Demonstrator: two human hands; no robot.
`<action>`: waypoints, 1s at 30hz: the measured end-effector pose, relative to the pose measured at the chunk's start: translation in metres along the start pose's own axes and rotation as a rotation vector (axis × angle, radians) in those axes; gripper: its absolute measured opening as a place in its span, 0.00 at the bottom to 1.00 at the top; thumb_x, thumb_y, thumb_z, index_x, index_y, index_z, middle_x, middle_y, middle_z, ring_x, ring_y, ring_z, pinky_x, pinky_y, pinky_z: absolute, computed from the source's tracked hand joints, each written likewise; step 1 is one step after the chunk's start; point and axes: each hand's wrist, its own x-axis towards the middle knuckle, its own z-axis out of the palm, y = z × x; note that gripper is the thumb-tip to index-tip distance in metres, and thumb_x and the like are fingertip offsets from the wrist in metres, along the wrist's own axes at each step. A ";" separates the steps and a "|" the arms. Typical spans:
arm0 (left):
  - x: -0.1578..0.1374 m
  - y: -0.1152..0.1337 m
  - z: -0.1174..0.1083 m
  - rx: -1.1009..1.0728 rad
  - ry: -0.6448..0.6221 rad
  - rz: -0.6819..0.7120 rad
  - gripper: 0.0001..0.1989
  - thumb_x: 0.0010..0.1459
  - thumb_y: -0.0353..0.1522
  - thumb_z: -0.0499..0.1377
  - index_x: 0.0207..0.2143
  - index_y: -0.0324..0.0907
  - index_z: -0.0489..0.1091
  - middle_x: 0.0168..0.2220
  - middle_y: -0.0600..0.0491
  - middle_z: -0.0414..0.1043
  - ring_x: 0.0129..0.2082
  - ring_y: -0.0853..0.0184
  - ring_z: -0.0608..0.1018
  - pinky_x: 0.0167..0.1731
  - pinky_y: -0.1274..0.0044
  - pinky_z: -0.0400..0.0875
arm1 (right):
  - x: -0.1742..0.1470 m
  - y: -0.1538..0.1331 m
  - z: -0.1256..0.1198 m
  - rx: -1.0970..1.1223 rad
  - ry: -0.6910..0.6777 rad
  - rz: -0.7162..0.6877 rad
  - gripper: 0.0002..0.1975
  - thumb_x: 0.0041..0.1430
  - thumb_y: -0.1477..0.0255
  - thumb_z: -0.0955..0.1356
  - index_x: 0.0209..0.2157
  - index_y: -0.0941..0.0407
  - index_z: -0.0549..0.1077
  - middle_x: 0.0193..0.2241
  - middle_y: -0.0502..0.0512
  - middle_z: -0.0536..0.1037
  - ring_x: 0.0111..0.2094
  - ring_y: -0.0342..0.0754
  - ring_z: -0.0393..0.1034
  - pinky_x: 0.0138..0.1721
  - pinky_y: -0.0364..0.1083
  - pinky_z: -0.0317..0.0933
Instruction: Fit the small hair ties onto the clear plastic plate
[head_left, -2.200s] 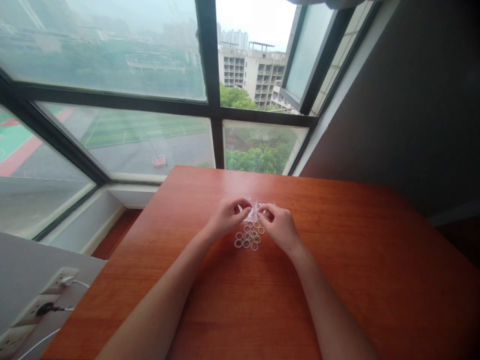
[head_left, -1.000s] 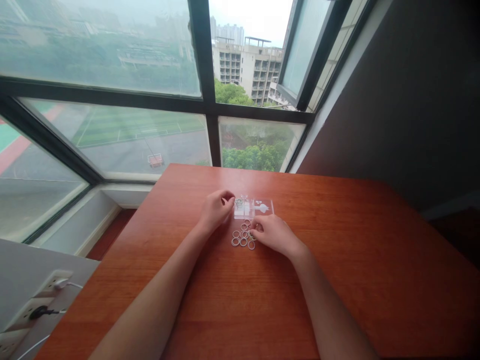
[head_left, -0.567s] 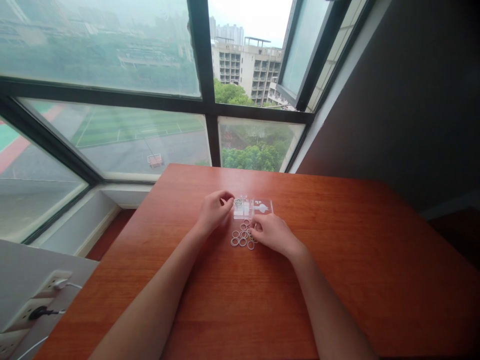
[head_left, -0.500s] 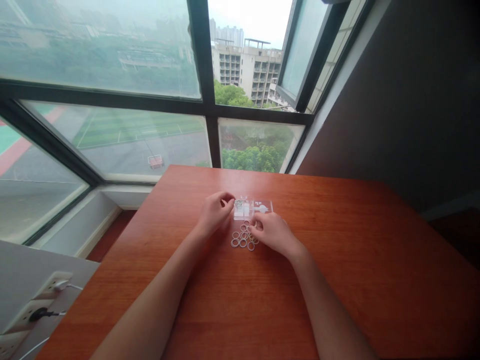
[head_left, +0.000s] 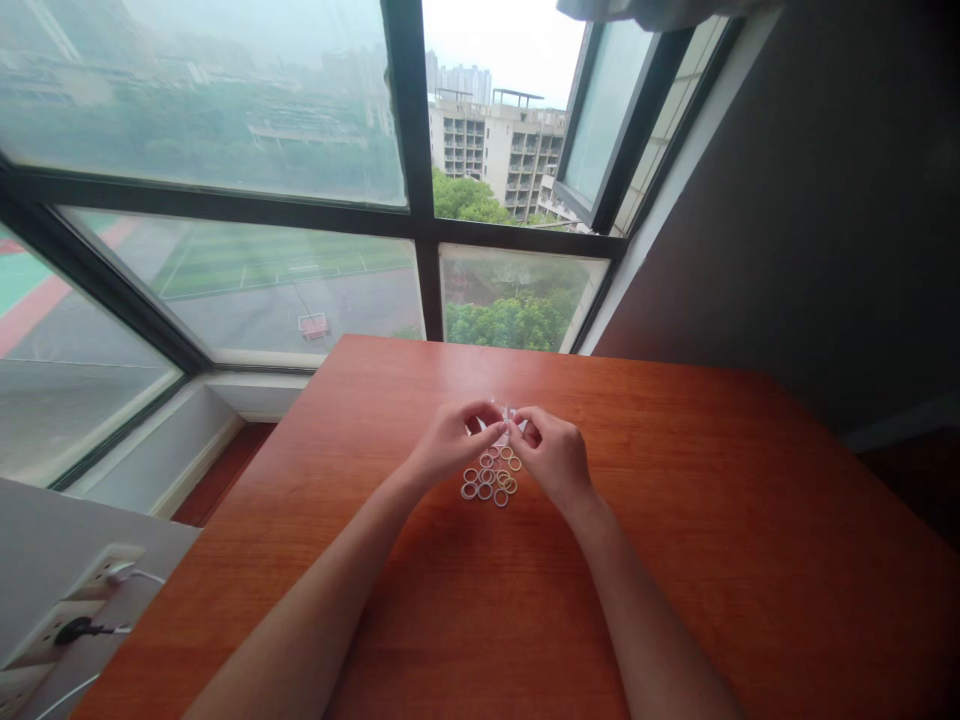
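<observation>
My left hand (head_left: 457, 440) is closed in a pinch, thumb against fingertips, over the clear plastic box. Close beside it, my right hand (head_left: 556, 452) pinches too, and the fingertips of both hands nearly meet. Whatever sits between the fingers is too small to make out. Behind the fingers, the clear plastic box (head_left: 508, 413) shows only in small parts. Several small rings (head_left: 487, 477), pale grey, pinkish and yellowish, lie in a loose cluster on the table just below the hands, some overlapping.
The reddish-brown wooden table (head_left: 465, 610) extends to both sides. Beyond its far edge stands a dark-framed window (head_left: 425, 235) with one pane swung open. A dark wall (head_left: 795, 200) rises at the right. Wall sockets with a black plug (head_left: 73, 630) and cables are at the lower left.
My right hand has moved up and away from the rings toward my left hand. My left hand has shifted slightly right and down. Together they now cover most of the box.
</observation>
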 end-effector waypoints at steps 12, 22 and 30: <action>0.005 -0.034 -0.003 0.167 0.234 0.019 0.08 0.56 0.35 0.58 0.31 0.39 0.73 0.26 0.54 0.73 0.23 0.73 0.69 0.24 0.81 0.64 | 0.001 -0.001 0.001 -0.051 -0.030 -0.004 0.08 0.58 0.68 0.65 0.33 0.55 0.75 0.19 0.47 0.70 0.22 0.41 0.63 0.29 0.40 0.53; 0.009 -0.057 -0.009 0.307 0.333 -0.004 0.07 0.55 0.34 0.58 0.33 0.40 0.74 0.29 0.53 0.75 0.23 0.72 0.71 0.27 0.80 0.66 | 0.001 0.001 0.003 -0.086 -0.109 0.003 0.06 0.58 0.67 0.66 0.31 0.53 0.75 0.20 0.47 0.71 0.23 0.42 0.65 0.28 0.41 0.51; 0.007 -0.057 -0.009 0.293 0.342 -0.031 0.08 0.55 0.34 0.57 0.33 0.40 0.74 0.29 0.53 0.75 0.23 0.72 0.72 0.25 0.81 0.65 | -0.001 -0.001 0.004 -0.011 -0.375 -0.059 0.04 0.56 0.70 0.68 0.31 0.52 0.77 0.22 0.46 0.75 0.25 0.41 0.66 0.28 0.40 0.52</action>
